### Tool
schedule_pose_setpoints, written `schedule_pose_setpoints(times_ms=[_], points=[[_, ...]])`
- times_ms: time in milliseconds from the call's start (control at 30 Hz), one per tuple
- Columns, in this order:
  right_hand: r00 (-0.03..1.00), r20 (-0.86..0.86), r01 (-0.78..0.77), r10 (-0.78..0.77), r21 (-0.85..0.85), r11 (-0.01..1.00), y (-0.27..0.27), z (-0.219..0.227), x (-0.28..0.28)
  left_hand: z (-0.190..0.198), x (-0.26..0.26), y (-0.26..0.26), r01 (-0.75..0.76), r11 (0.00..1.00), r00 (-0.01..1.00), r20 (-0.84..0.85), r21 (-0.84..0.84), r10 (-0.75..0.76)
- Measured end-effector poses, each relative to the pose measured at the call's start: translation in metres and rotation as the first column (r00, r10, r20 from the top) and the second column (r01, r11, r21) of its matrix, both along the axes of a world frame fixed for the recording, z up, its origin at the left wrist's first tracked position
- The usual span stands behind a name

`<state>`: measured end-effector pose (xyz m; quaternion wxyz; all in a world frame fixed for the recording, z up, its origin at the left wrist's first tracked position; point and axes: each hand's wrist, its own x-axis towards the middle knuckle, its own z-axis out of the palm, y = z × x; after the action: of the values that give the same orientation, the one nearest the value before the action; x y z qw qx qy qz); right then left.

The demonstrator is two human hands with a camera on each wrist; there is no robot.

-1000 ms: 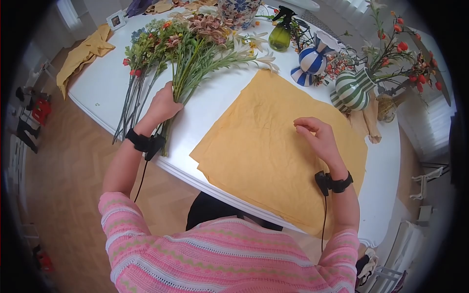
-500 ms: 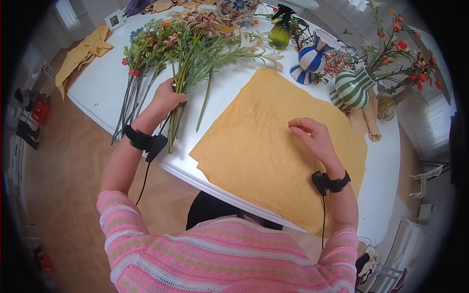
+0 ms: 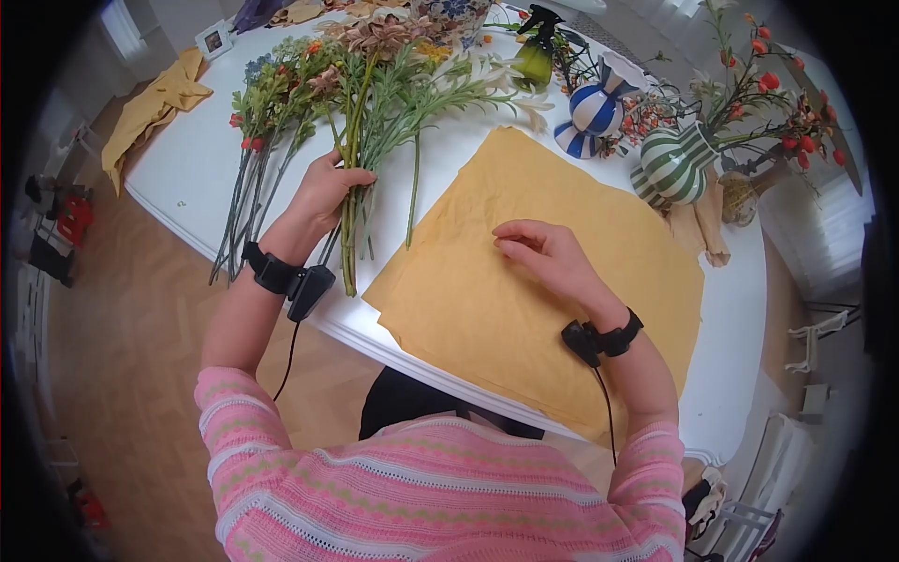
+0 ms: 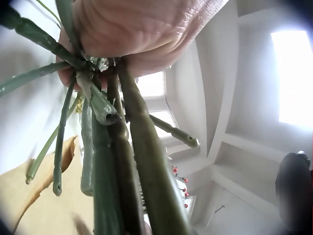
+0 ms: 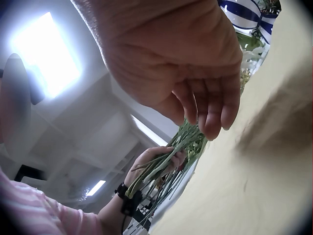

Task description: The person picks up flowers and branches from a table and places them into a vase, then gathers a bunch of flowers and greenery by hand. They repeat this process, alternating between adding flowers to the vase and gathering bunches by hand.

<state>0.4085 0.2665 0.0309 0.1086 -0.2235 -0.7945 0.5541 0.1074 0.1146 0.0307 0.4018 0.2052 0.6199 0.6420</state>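
In the head view the left hand (image 3: 328,192) grips a bunch of green stems (image 3: 349,234), its leaves and flowers (image 3: 393,103) spreading toward the back of the table. The left wrist view shows the fingers (image 4: 132,34) wrapped round several thick stems (image 4: 146,147), cut ends pointing at the camera. Over the yellow paper sheets (image 3: 524,318) hangs the right hand (image 3: 548,255), fingers loosely bent and holding nothing; in the right wrist view that hand (image 5: 181,63) casts a shadow on the paper. More stems with red flowers (image 3: 251,178) lie left of the left hand.
At the back right stand a green spray bottle (image 3: 536,51), a blue-striped vase (image 3: 595,110) and a green-striped vase (image 3: 676,164) with red-budded branches. A floral pot (image 3: 451,19) is at the back. Crumpled yellow paper (image 3: 154,108) and a small frame (image 3: 214,40) lie at the left.
The left hand has moved right with the bunch, away from the red-flowered stems. The right hand has moved left across the paper, toward the bunch.
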Motion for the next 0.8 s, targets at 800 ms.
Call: schedule_pose_setpoints(times_ms=[800], points=[[0.996, -0.063, 0.007, -0.056, -0.604, 0.797, -0.030, -0.029, -0.113, -0.018, 0.022, 0.012, -0.029, 0.998, 0.988, 0.154, 0.063, 0.019]])
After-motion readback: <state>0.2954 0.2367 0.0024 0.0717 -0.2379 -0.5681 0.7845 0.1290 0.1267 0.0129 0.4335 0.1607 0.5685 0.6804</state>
